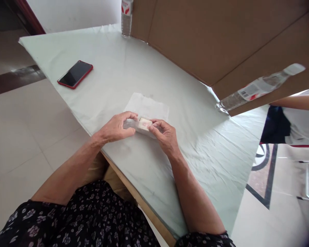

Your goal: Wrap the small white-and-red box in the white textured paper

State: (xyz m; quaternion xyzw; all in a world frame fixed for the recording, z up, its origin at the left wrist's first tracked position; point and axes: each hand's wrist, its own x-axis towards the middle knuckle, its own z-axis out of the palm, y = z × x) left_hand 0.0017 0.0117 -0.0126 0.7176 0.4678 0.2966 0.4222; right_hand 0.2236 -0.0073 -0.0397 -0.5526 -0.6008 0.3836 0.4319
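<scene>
A small pale block with a faint reddish mark (145,124) is between my hands, over a thin white sheet (149,106) on the pale green tablecloth (113,68). My right hand (165,133) grips the block's right end between thumb and fingers. To the left, my left hand (118,127) has its thumb and fingers apart, curved toward the block with a gap between them. Some translucent wrapping shows under and beside the block; where it ends is hard to make out.
A red-edged phone (75,74) lies at the left. A clear bottle (126,19) stands at the back beside a large cardboard panel (195,37). Another bottle (260,89) leans at the right against the cardboard. Beyond it, a person's arm (296,102) shows.
</scene>
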